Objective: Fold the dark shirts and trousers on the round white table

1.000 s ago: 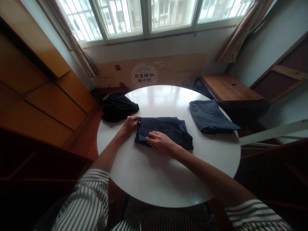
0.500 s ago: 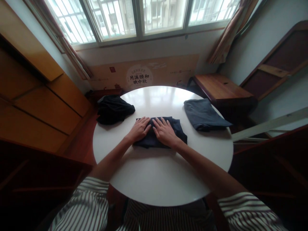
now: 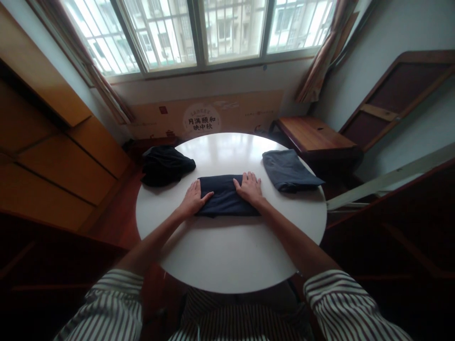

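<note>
A dark navy folded garment (image 3: 223, 196) lies flat in front of me as a neat rectangle; its exact kind does not show. Along its left end rests my left hand (image 3: 194, 196), fingers stretched out and the thumb on the cloth. My right hand (image 3: 250, 187) lies with fingers spread over the right end, palm down. Both hands touch the cloth without gripping it. At the back left is a bunched black garment (image 3: 167, 165). A folded grey-blue garment (image 3: 289, 170) sits at the back right.
The cloth things are on a round white table (image 3: 227, 255). Beyond its right edge stands a low wooden table (image 3: 316, 132). Orange-brown cabinets (image 3: 67, 175) line the left side, and a barred window (image 3: 199, 35) spans the far wall.
My hands have slid apart from the middle of the navy garment to its two ends. Its uneven right side now looks straighter and the top smoother. The view has shifted slightly.
</note>
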Tool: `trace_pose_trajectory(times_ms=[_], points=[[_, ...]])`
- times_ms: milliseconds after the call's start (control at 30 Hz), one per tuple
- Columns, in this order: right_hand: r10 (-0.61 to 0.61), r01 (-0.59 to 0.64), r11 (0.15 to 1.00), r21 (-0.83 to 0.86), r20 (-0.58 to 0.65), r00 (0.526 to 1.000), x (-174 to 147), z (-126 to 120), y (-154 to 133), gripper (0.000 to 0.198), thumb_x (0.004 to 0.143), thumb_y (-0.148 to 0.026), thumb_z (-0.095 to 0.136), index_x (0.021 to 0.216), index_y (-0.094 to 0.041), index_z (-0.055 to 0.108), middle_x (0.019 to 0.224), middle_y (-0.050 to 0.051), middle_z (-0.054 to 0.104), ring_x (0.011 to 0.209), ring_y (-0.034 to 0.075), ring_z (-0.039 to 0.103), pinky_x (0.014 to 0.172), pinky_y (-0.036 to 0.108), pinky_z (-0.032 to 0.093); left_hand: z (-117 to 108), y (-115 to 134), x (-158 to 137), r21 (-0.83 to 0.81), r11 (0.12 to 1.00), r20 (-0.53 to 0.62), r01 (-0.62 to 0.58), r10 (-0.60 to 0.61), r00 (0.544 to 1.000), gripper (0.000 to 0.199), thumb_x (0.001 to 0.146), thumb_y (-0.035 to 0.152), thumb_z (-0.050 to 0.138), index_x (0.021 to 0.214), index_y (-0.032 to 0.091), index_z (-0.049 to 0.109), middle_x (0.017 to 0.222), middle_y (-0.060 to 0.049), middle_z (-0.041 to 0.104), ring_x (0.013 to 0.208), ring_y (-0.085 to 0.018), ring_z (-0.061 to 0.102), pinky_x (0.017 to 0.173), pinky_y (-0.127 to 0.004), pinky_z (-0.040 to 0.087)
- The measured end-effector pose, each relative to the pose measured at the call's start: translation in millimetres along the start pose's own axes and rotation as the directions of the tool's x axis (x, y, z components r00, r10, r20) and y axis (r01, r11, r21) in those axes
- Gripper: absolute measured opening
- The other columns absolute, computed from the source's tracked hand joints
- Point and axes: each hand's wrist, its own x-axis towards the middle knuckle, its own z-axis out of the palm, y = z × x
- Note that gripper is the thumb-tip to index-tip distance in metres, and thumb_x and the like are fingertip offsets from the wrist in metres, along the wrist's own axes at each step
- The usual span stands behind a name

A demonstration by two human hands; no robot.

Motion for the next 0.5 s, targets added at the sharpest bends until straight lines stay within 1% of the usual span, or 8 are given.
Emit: trace_pose_trajectory(times_ms=[67, 133, 200, 267, 333, 400, 433, 500], points=[[-0.023, 0.023, 1.0, 0.019, -0.021, 1.0, 3.7, -4.1, 3.9, 0.074, 0.096, -0.054, 0.046, 0.146, -0.001, 0.041, 0.149, 0.029, 0.041, 0.141, 0.037, 0.035, 0.116, 0.051, 0.023, -2.7, 1.8, 0.9, -0.133, 0.99, -0.086, 0.049, -0.061, 0.994, 0.092, 0.081, 0.051, 0.071, 0.149, 0.006, 0.03, 0.152, -0.028, 0.037, 0.143, -0.036, 0.036, 0.117, -0.043, 0.032], [-0.051, 0.053, 0.998, 0.041, -0.04, 0.998, 8.4, -10.0, 9.4, 0.077, 0.089, -0.055, 0.059, 0.143, -0.002, 0.044, 0.14, 0.027, 0.05, 0.133, 0.036, 0.044, 0.113, 0.045, 0.03, -8.3, 5.9, 4.5, -0.341, 0.931, -0.098, 0.129, -0.171, 0.98, 0.101, 0.071, 0.044, 0.083, 0.148, 0.006, 0.03, 0.143, -0.028, 0.049, 0.13, -0.035, 0.053, 0.107, -0.043, 0.045], [-0.058, 0.061, 0.996, 0.07, -0.04, 0.998, 13.1, -16.4, 16.0, 0.083, 0.081, -0.054, 0.07, 0.142, -0.003, 0.045, 0.134, 0.026, 0.053, 0.13, 0.036, 0.047, 0.111, 0.042, 0.034, -15.6, 10.9, 8.8, -0.544, 0.815, 0.033, 0.198, -0.215, 0.976, 0.094, 0.065, 0.04, 0.087, 0.14, 0.007, 0.041, 0.13, -0.025, 0.061, 0.114, -0.033, 0.064, 0.095, -0.041, 0.054], [-0.047, 0.049, 0.992, 0.115, -0.02, 0.999, 17.1, -23.5, 22.9, 0.092, 0.074, -0.056, 0.077, 0.143, -0.005, 0.044, 0.133, 0.025, 0.053, 0.13, 0.036, 0.047, 0.11, 0.042, 0.036, -24.1, 16.3, 11.0, -0.655, 0.729, 0.173, 0.197, -0.109, 0.979, 0.075, 0.064, 0.041, 0.086, 0.124, 0.008, 0.057, 0.117, -0.02, 0.068, 0.104, -0.032, 0.068, 0.088, -0.041, 0.057], [-0.091, 0.089, 0.979, 0.183, 0.005, 0.996, 20.0, -33.5, 28.7, 0.099, 0.068, -0.058, 0.081, 0.144, -0.008, 0.043, 0.134, 0.024, 0.052, 0.129, 0.036, 0.049, 0.11, 0.044, 0.038, -33.9, 22.8, 9.2, -0.687, 0.723, 0.165, 0.074, 0.057, 0.985, 0.064, 0.065, 0.042, 0.085, 0.116, 0.01, 0.062, 0.112, -0.016, 0.071, 0.1, -0.031, 0.068, 0.087, -0.042, 0.057], [-0.233, 0.219, 0.939, 0.264, 0.023, 0.972, 21.0, -49.1, 31.4, 0.101, 0.063, -0.058, 0.084, 0.145, -0.012, 0.044, 0.139, 0.022, 0.05, 0.131, 0.035, 0.048, 0.11, 0.045, 0.038, -45.5, 32.0, 3.4, -0.645, 0.756, 0.054, -0.116, 0.197, 0.979, 0.067, 0.069, 0.041, 0.082, 0.124, 0.012, 0.057, 0.114, -0.013, 0.07, 0.101, -0.03, 0.068, 0.089, -0.042, 0.056], [-0.325, 0.301, 0.902, 0.308, 0.027, 0.945, 20.3, -59.2, 30.8, 0.1, 0.062, -0.057, 0.085, 0.144, -0.015, 0.046, 0.142, 0.02, 0.049, 0.133, 0.034, 0.046, 0.111, 0.044, 0.038, -52.1, 38.1, -0.5, -0.599, 0.774, 0.009, -0.206, 0.264, 0.965, 0.069, 0.072, 0.041, 0.079, 0.13, 0.013, 0.054, 0.116, -0.012, 0.07, 0.102, -0.028, 0.067, 0.09, -0.041, 0.055], [-0.5, 0.445, 0.802, 0.397, 0.04, 0.865, 16.1, -82.3, 25.4, 0.094, 0.062, -0.054, 0.085, 0.142, -0.02, 0.049, 0.143, 0.015, 0.05, 0.132, 0.032, 0.048, 0.109, 0.042, 0.04, -65.7, 53.4, -8.0, -0.504, 0.791, -0.007, -0.348, 0.399, 0.917, 0.066, 0.08, 0.04, 0.074, 0.137, 0.017, 0.05, 0.118, -0.009, 0.068, 0.102, -0.026, 0.066, 0.092, -0.038, 0.054]])
